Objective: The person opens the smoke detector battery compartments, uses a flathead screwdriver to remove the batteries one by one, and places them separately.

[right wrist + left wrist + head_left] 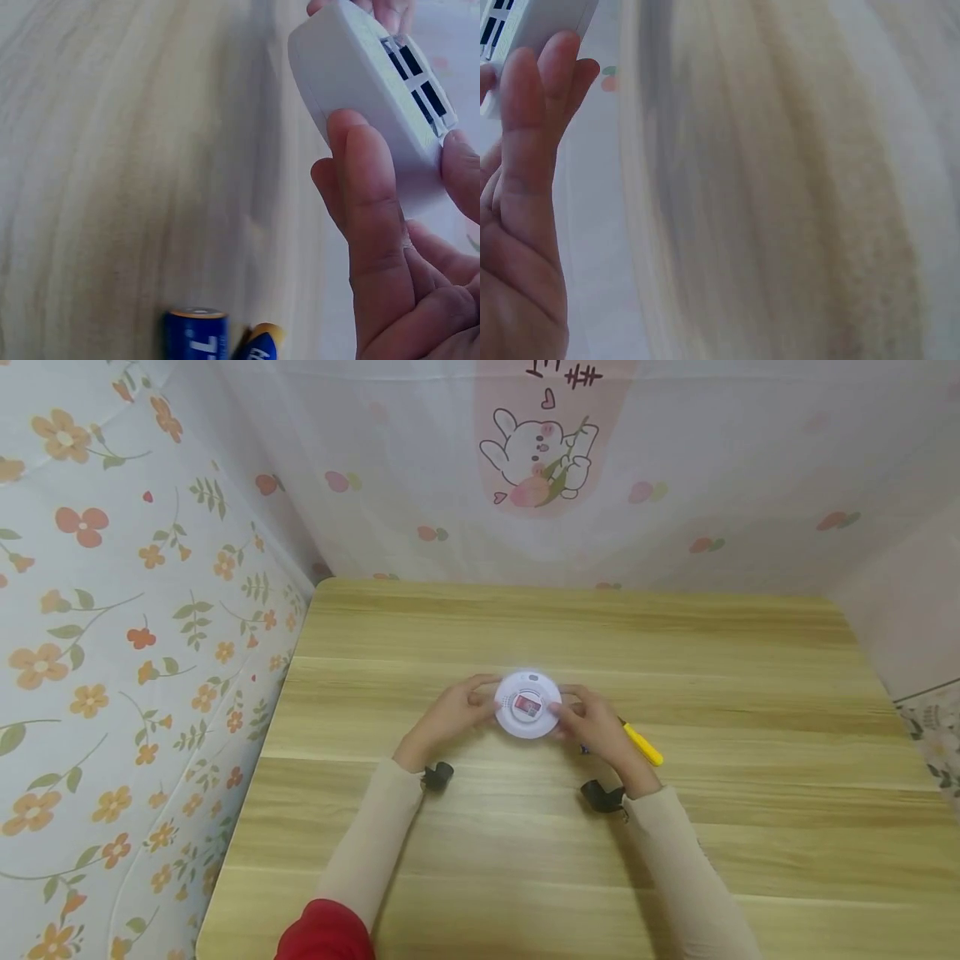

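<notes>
A round white smoke alarm [510,724] with a red label in its centre is held up between both hands, over the middle of the table. My left hand [452,714] grips its left edge, thumb on the labelled face and fingers behind. On the opposite edge my right hand [602,731] pinches it the same way. Dark slots show along the side of the smoke alarm [360,67] in the right wrist view. Two blue batteries, one upright battery [195,337] and another battery [259,345] beside it, stand below the right hand; the head view mostly hides them.
A yellow-handled screwdriver [642,744] lies just right of the right hand, its tip end behind that hand. The wood-grain table [420,627] meets a printed curtain [405,468] at the back, and a flowered curtain [112,652] hangs along its left side.
</notes>
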`<state>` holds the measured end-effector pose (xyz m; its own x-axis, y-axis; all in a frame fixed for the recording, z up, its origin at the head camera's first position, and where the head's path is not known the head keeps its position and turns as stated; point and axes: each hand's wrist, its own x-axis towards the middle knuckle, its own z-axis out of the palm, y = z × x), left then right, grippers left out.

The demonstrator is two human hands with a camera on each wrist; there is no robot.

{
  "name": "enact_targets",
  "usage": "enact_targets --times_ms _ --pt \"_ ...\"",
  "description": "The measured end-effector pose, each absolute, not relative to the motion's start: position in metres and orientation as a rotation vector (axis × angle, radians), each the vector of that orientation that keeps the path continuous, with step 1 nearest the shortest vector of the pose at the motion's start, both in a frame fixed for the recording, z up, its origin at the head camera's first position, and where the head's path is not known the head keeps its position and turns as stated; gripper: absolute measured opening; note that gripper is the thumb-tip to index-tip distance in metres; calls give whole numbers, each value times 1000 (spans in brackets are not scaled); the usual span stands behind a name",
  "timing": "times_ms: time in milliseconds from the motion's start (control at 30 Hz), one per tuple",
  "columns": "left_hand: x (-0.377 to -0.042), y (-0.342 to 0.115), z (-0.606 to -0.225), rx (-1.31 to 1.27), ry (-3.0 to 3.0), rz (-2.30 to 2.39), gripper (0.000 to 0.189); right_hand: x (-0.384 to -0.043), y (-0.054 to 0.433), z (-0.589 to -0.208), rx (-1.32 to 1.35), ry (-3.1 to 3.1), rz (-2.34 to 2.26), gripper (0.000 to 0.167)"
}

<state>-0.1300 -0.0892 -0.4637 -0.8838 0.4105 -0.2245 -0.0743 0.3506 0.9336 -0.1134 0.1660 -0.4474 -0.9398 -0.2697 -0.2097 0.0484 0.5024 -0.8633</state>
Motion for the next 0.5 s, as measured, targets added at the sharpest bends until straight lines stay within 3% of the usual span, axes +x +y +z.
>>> enact_targets --times_ms 500 --pt "-130 -91 -480 351 2138 1429 59 -115 161 -464 -168 2421 -1314 49"
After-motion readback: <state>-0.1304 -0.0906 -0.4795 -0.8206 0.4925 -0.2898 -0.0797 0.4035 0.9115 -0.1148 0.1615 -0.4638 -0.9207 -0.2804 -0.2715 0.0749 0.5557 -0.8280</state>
